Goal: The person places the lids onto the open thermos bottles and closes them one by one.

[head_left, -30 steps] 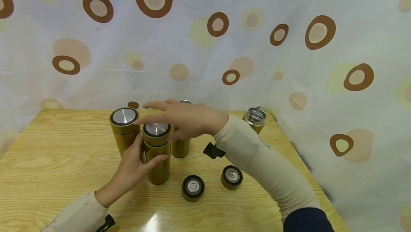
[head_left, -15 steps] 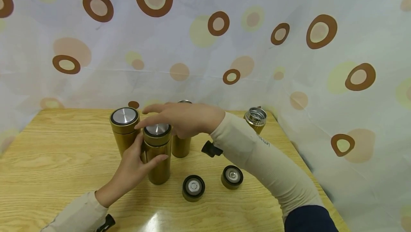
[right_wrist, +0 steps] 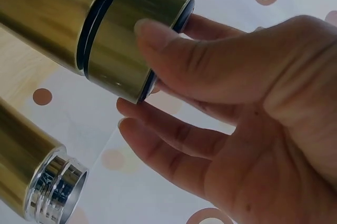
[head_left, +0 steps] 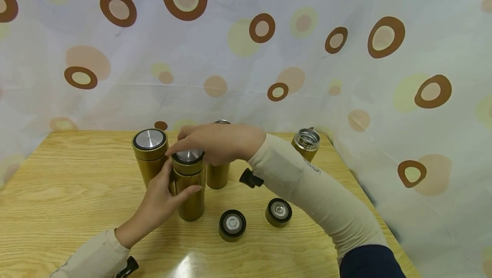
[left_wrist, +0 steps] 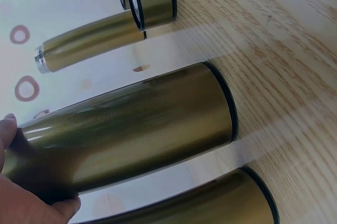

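Note:
A gold thermos bottle stands upright on the table, and my left hand grips its body from the left. In the left wrist view the thumb and a fingertip wrap the bottle. My right hand reaches over the top and holds the thermos lid, which sits on the bottle. The right wrist view has the thumb against the side of the lid; some fingertips beyond it are hidden. Another capped thermos stands just behind to the left.
Behind my right hand is another gold thermos, partly hidden. An uncapped thermos stands at the back right. Two removed lids, one nearer and one farther right, lie inside-up on the wooden table. A dotted curtain hangs behind.
My right hand has come slightly left and down, and its stretched fingers have curled in round the lid. The left hand and the bottles have stayed put.

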The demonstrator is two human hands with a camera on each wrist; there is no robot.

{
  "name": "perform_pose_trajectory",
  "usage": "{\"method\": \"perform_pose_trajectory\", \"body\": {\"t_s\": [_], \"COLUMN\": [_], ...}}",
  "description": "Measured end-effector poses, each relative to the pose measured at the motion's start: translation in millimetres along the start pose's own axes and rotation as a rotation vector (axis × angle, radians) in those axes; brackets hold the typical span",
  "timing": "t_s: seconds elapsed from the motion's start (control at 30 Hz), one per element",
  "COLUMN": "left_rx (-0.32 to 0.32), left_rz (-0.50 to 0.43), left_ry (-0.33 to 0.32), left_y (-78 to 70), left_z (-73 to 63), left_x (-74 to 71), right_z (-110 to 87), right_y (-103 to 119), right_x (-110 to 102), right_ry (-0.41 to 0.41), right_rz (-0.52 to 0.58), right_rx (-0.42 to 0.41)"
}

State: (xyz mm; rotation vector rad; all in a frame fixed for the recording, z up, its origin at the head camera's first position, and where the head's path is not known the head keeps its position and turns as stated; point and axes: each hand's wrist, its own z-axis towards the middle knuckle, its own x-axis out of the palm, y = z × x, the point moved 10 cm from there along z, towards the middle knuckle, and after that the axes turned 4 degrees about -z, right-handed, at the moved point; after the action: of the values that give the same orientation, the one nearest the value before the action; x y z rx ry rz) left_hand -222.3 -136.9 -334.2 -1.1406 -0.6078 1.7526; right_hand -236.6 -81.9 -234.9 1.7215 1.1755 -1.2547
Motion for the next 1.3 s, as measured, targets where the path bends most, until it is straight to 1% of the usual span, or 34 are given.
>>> {"method": "perform_pose_trajectory", "body": {"t_s": [0.17, 0.43, 0.53, 0.67, 0.77, 0.9, 1.03, 1.2, 1.3], "left_rx": [-0.009, 0.022, 0.034, 0.033, 0.023, 0.019, 0.033, 0.047, 0.045], "left_rz": [-0.017, -0.011, 0.003, 0.022, 0.031, 0.03, 0.026, 0.039, 0.032], "left_ry": [0.01, -0.006, -0.017, -0.027, -0.03, -0.024, -0.018, -0.027, -0.028], "left_y": [1.4, -0.4, -1.9, -2.2, -1.2, -1.0, -2.6, -3.4, -2.8], "left_z": [0.4, 0.7, 0.8, 0.7, 0.8, 0.7, 0.6, 0.6, 0.7], "left_x": [0.8, 0.6, 0.3, -0.4, -0.7, -0.3, 0.4, -0.6, -0.7], "right_z": [0.4, 0.2, 1.2, 2.6, 3.1, 4.0, 4.1, 2.0, -0.4], "right_y": [-2.9, -5.9, -9.3, -16.2, -21.4, -24.3, -24.7, -22.8, -19.7], "right_x": [0.2, 2.0, 1.9, 3.2, 5.7, 7.3, 8.1, 7.7, 7.4], "right_ry": [-0.01, -0.01, -0.027, -0.064, -0.09, -0.134, -0.165, -0.185, -0.184], "right_rz": [-0.033, -0.046, -0.047, -0.072, -0.09, -0.111, -0.144, -0.191, -0.2], "right_rx": [0.048, 0.077, 0.101, 0.175, 0.245, 0.311, 0.356, 0.383, 0.351]}}
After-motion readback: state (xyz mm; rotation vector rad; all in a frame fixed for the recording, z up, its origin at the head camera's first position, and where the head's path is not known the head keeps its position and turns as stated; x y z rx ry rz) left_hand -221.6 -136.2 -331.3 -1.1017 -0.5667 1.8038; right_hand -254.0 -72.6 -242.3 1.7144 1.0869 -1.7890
